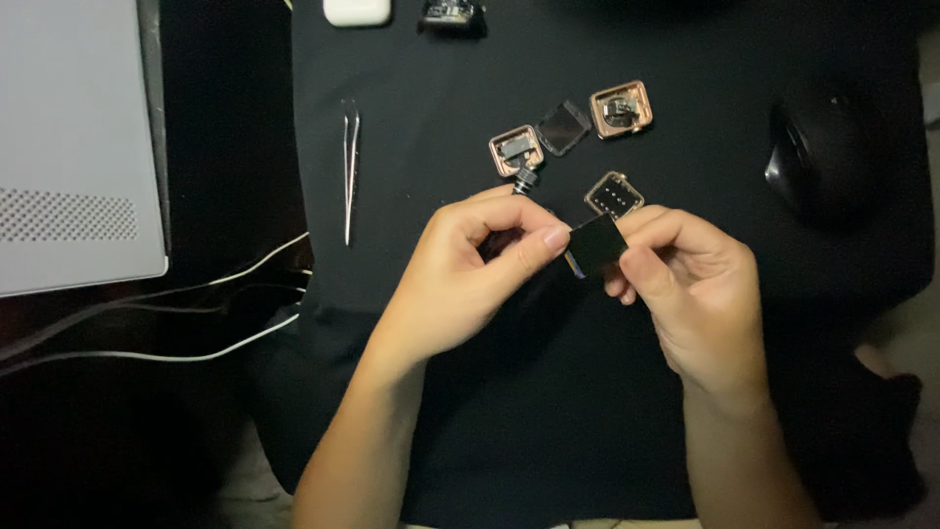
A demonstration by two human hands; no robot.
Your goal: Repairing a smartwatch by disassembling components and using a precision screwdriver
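Black square panel [595, 247] sits pinched between your left hand [470, 279] and right hand [685, 294], both grips closed on its edges, lifted off the bench [587, 411] near the rose-gold casings [621, 108].

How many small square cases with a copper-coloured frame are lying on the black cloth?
3. One copper-framed case lies above the left hand, a second is further up to the right, and a third sits just above the right hand. The hands may hide others.
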